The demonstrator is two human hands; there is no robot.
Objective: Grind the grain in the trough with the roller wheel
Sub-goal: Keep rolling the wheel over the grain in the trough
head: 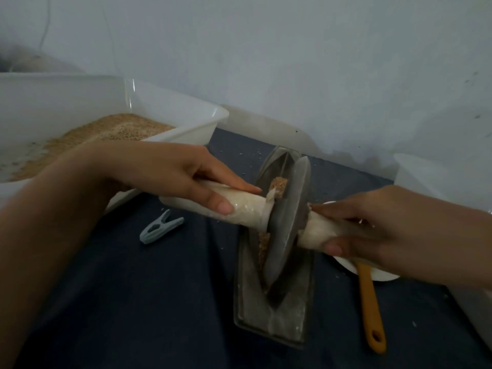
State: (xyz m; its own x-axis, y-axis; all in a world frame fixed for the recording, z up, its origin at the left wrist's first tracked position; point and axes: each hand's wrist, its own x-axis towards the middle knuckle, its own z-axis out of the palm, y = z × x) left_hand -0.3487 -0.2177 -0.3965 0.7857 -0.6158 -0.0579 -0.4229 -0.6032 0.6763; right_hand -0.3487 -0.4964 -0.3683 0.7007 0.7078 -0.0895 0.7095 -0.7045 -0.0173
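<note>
Cloth: a dark blue cloth (133, 302) covers the surface under everything.
Trough: a long grey metal trough (274, 323) lies on the cloth, its narrow end pointing toward the wall.
Spatula: an orange-handled tool (368, 302) lies just right of the trough, its head on a white dish (383, 275).
Wheel: the grey roller wheel (288, 222) stands on edge in the trough's groove, a pale wrapped handle (250, 209) sticking out on each side.
Grain: crushed tan grain (278, 185) sits in the groove beside the wheel, on the left face.
Left hand: the left hand (183, 177) curls over the left handle, thumb underneath.
Right hand: the right hand (372, 225) wraps round the right handle, thumb underneath.
Clothes peg: a pale blue peg (159, 229) lies on the cloth left of the trough.
Tub: a white plastic tub (186, 113) at far left holds more tan meal (111, 131).
Wall: a pale wall (292, 62) rises behind.
</note>
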